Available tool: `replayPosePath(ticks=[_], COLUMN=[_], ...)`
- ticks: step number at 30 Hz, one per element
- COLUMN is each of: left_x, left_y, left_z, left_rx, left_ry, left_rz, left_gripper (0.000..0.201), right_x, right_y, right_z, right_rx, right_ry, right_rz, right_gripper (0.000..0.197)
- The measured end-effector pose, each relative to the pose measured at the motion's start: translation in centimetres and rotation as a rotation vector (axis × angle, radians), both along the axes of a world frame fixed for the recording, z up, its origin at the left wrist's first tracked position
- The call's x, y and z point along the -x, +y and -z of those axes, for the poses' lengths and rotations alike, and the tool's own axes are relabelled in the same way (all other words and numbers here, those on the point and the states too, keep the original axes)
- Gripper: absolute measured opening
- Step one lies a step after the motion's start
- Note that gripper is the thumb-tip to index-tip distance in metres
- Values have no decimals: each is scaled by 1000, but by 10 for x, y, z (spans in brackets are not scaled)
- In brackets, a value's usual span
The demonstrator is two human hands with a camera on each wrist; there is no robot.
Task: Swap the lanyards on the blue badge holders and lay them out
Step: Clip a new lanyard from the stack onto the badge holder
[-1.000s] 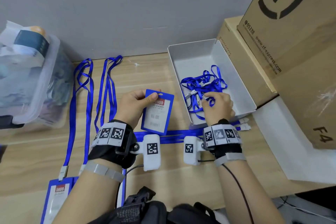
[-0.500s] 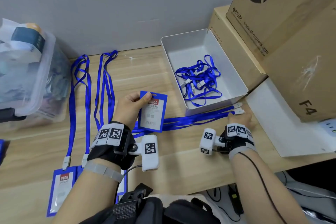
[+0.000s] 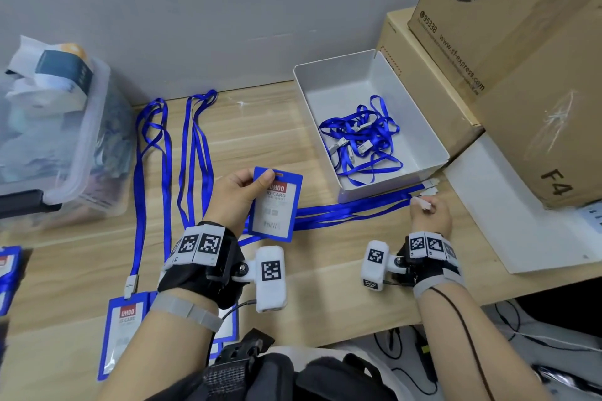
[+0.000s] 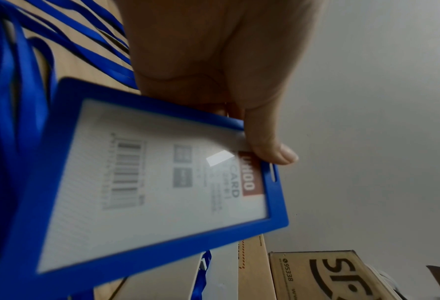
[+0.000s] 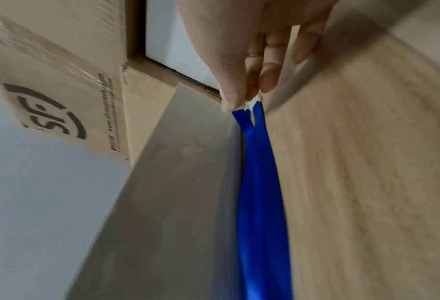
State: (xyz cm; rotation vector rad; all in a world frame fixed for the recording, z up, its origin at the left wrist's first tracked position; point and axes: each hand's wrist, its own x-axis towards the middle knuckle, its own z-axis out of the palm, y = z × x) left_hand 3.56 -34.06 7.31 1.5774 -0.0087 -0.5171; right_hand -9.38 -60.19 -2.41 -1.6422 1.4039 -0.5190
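Observation:
My left hand [image 3: 242,190] pinches the top corner of a blue badge holder [image 3: 275,208] [image 4: 162,178] with no lanyard on it, held upright above the wooden table. My right hand [image 3: 428,213] [image 5: 252,95] pinches the white clip end of a blue lanyard [image 3: 351,207] [image 5: 260,182] that lies stretched along the front of the white box [image 3: 433,140]. Another white clip [image 3: 431,183] lies just beyond it. Two lanyards [image 3: 169,172] with badge holders [image 3: 122,335] lie laid out on the left.
The white box holds a tangle of several blue lanyards [image 3: 361,140]. Cardboard boxes [image 3: 521,58] stack at the right over a white sheet [image 3: 521,221]. A clear plastic bin [image 3: 55,140] stands at the left. More badge holders [image 3: 8,270] lie at the left edge.
My right hand has left the white box and moved right and nearer, down to the table, where it now pinches the lanyard's clip end. The left hand still holds the badge holder.

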Motion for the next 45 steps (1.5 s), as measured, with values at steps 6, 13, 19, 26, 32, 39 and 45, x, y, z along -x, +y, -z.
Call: replayPosePath(ticks=[6,13,19,26,32,39,45], left_x=[4,7,4,2,10,16,15], left_y=[4,9,29,42,45,40,41], left_z=[-5,-30,-35,-35,-35,-44,-44], left_rx=[44,129,-40,109,110,108,-69], left_ry=[-30,-202,-425,-194,-128,-135,-235], left_rz=[29,80,-39,-22,174,241,203], left_gripper=[13,18,25,21,29,22,16], right_x=[-10,-46,-55,-63,-65,-63,-64], right_y=[39,102,140,161,165,171,169], right_z=[-58,-149,-171,-154,-149,-149,-150], right_rx=[27,-154,-158,-166,-227,-226,142], right_ry=[-353,-585,-554,-461,-488,-507,-301], right_rz=[-137,-615,-929,-950,-914,-887,-940], right_gripper=[19,29,35,36,39,31,23])
